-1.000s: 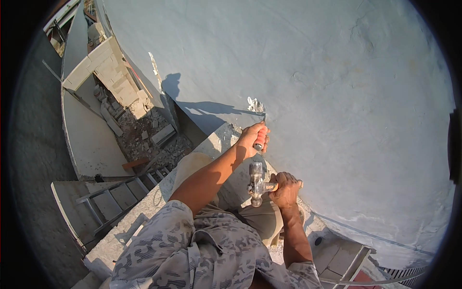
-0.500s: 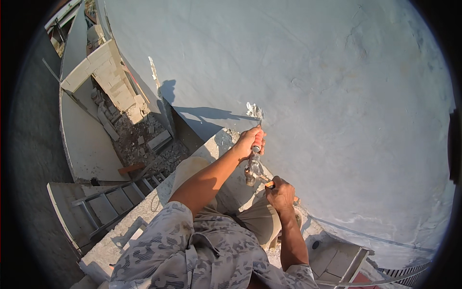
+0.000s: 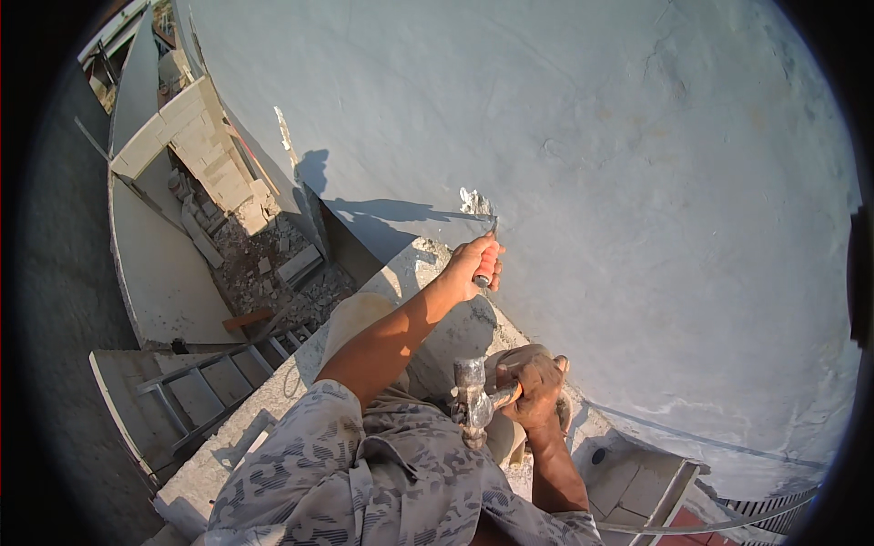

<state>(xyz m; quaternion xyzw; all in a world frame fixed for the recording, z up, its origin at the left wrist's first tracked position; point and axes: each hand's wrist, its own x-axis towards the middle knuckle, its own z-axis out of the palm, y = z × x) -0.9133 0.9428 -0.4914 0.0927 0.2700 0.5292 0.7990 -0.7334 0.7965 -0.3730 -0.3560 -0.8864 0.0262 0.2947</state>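
My left hand [image 3: 466, 266] grips the red handle of a chisel [image 3: 487, 261], whose metal end meets the grey plastered wall [image 3: 665, 209] at a chipped white patch [image 3: 473, 200]. My right hand [image 3: 537, 391] is wrapped round the handle of a metal ball-peen hammer [image 3: 472, 400], its head low over my lap and away from the chisel. Shadows of my head and arm fall on the wall left of the patch.
A rough concrete ledge [image 3: 246, 437] runs beneath me. Below on the left lie a ladder [image 3: 200, 391], pale block walls [image 3: 205, 146] and broken rubble [image 3: 264, 273]. At lower right are lower concrete slabs [image 3: 628, 491] and a curved rail.
The hammer swung up to the chisel's handle end half a second ago and has since moved down toward my lap. My left hand stays on the chisel at the patch.
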